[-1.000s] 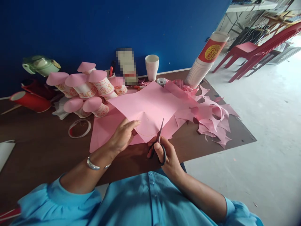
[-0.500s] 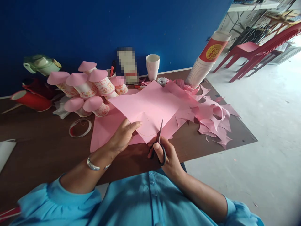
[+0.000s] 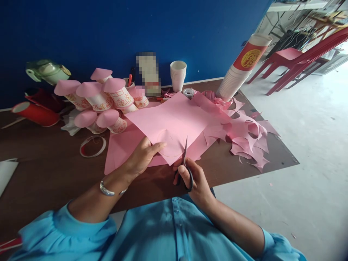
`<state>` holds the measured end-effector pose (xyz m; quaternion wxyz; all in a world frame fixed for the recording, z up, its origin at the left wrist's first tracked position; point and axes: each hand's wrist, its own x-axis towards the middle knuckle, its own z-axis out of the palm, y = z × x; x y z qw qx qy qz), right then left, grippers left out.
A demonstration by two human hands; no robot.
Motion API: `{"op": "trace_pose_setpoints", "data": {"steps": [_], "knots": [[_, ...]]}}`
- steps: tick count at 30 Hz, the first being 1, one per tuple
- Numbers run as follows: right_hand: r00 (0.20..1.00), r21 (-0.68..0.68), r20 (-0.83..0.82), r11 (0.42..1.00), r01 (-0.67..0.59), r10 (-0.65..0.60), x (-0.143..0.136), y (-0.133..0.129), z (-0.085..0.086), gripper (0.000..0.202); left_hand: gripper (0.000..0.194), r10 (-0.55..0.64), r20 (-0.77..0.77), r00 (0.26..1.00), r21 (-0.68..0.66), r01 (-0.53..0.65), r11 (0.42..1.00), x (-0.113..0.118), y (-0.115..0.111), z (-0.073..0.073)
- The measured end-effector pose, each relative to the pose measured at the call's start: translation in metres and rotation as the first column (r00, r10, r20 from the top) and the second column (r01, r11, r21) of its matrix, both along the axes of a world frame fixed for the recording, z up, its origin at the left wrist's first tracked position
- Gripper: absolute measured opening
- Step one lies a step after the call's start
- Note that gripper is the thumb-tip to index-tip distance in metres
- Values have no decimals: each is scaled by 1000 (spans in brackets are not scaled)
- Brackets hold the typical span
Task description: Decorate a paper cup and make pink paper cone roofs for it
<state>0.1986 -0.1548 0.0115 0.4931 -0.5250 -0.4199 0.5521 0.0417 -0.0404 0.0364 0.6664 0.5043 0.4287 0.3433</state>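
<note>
My left hand pinches the near left edge of a pink paper sheet, thumb on top and fingers underneath. A circle is drawn in pencil-thin line near the sheet's closest corner. My right hand is wrapped round the black handles of a pair of scissors, thumb through one loop. The blades point away from me at the sheet's right edge, beside the drawn circle. More pink sheets lie flat on the table under the held one.
Several paper cups with pink cone tops stand at the left, near a tape ring. Pink offcuts cover the right side. Behind are stacked white cups, a tall leaning cup stack and a blue wall.
The scissors and my right hand have shifted very slightly beside the paper's edge. My left hand still holds the sheet, and the view has moved a little.
</note>
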Motion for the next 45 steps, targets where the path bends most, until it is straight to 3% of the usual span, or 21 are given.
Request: {"op": "trace_pose_setpoints", "data": {"steps": [28, 38, 45], "knots": [[1000, -55, 13, 998, -13, 14, 5, 1, 0, 55, 21, 65, 43, 997, -88, -61, 994, 3, 1, 5], [992, -33, 67, 994, -107, 109, 15, 19, 15, 51, 17, 94, 88, 992, -95, -85, 992, -9, 8, 1], [985, -40, 126, 992, -117, 121, 17, 18, 12, 49, 23, 74, 103, 992, -149, -58, 987, -7, 8, 7]]}}
